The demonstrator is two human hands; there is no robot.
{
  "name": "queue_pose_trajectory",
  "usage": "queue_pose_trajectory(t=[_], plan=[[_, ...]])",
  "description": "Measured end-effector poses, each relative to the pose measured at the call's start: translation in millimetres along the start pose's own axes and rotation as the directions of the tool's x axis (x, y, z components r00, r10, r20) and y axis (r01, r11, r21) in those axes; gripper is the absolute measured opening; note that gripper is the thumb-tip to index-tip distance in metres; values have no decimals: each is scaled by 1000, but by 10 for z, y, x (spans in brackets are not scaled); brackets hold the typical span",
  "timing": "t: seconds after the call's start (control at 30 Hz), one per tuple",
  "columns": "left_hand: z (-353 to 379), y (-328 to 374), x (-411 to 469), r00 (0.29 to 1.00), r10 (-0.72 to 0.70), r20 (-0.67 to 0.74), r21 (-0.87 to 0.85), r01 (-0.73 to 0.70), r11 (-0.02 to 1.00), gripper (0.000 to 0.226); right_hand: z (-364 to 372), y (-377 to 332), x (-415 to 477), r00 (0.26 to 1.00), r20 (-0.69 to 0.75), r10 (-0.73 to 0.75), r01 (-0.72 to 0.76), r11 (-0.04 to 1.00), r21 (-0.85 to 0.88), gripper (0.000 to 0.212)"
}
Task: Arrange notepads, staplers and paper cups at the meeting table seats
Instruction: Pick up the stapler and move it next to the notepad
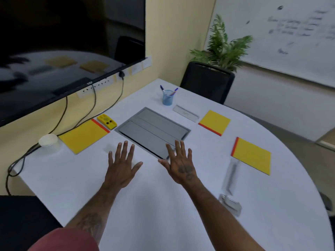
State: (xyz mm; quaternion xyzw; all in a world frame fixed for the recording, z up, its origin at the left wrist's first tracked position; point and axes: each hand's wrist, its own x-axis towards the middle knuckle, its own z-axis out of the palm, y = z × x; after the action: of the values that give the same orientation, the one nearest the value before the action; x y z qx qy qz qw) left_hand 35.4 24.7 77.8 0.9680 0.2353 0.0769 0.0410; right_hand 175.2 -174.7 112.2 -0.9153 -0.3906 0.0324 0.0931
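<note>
cable hatch [153,131] at counter [145,205] centre | left edge: notepad [84,135], paper cup [49,143] to its left, stapler [107,121] behind | pen cup [167,97] near far corner | two notepads [214,122] [252,155] along right edge

Smooth matt white table [163,205]

nothing here can be read for certain. the whiteboard [297,31] on the right wall carries dark handwriting, blurred past reading. the tv [63,42] shows a small pale logo on its bottom bezel, perhaps a brand mark, too smeared to make out.
</note>
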Motion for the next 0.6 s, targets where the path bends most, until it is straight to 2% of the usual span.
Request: queue_pose_trajectory(t=[0.17,0.37,0.47,0.6], plan=[[-186,885,-276,997,71,-3,-38,-71,997,88,-279,547,-753,995,-58,81,-81,997,4,84],[-227,1812,-466,981,178,81,-45,-175,984,84,-403,1210,-1461,968,-72,240,-236,970,58,83],[-190,2170,-520,966,239,96,-66,-234,970,81,-385,1490,-1701,946,-70,317,-315,949,26,84],[-46,2508,-495,937,319,141,-106,-306,946,80,-292,1743,-1886,903,-59,425,-421,904,73,92]])
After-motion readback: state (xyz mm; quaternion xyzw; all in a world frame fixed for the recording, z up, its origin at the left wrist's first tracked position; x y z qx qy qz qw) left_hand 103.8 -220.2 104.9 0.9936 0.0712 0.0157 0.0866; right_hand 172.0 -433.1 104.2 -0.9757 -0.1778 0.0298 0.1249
